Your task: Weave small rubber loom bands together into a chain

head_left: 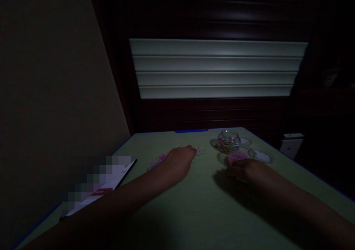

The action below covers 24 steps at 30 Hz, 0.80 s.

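Note:
My left hand [180, 162] is over the table with its fingers closed in a pinch; what they hold, if anything, is hidden. Just beyond its fingertips lie a few loose small rubber bands [200, 150]. A pile of pink and purple rubber bands [158, 161] shows behind the left wrist. On the right, my right hand [245, 169] has its fingers curled at the near side of a clear jar of pink rubber bands [237, 156]. Its fingertips are in shadow, so its grip is unclear. Behind stands another clear jar [227, 142], open, with mixed-colour bands inside.
Two round lids [263, 156] appear to lie right of the jars on the pale green table [191, 205], which has a blue edge. A sheet or tablet with a dark border [111, 179] is at the left, partly pixelated. A white box [290, 146] stands beyond the right edge.

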Available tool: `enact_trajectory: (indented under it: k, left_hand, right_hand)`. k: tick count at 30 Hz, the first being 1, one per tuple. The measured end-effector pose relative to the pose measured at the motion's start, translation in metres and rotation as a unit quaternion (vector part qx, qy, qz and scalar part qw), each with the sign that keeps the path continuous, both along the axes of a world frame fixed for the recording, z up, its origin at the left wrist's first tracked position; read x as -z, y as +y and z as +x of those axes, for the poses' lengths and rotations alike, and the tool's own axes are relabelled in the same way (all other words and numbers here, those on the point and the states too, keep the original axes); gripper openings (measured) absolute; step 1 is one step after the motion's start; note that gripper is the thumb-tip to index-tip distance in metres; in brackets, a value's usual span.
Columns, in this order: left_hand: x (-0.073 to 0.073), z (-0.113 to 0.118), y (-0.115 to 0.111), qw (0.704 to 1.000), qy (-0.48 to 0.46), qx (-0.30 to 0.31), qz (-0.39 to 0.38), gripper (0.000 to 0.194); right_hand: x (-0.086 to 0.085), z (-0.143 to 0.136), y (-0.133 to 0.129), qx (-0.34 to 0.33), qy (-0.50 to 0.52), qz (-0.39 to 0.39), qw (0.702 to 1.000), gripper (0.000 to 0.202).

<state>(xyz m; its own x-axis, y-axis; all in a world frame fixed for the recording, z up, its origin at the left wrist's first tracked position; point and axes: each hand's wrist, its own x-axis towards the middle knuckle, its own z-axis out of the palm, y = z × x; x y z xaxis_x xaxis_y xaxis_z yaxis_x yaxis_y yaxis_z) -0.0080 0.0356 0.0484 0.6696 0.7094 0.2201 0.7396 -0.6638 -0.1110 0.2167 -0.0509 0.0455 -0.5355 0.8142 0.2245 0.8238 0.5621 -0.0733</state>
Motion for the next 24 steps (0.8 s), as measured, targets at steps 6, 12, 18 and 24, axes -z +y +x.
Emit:
enact_trajectory:
  k: [6,12,18,24]
  left_hand:
    - [0.011,0.009,-0.010,0.995,-0.084,0.039,-0.019,0.022]
    - [0.028,0.021,-0.018,0.975,-0.200,0.057,-0.072,0.017]
    - [0.044,0.030,-0.028,0.932,-0.325,0.048,-0.156,0.013]
    - [0.051,0.032,-0.033,0.919,-0.353,0.034,-0.172,0.013]
  right_hand:
    - [0.001,0.000,0.001,0.000,0.002,0.004,1.000,0.021]
    - [0.001,0.000,0.003,0.008,-0.014,0.024,1.000,0.015]
    - [-0.001,-0.001,0.002,0.025,0.002,0.065,0.998,0.016]
    - [0.001,0.000,0.004,0.047,0.019,0.081,0.995,0.018]
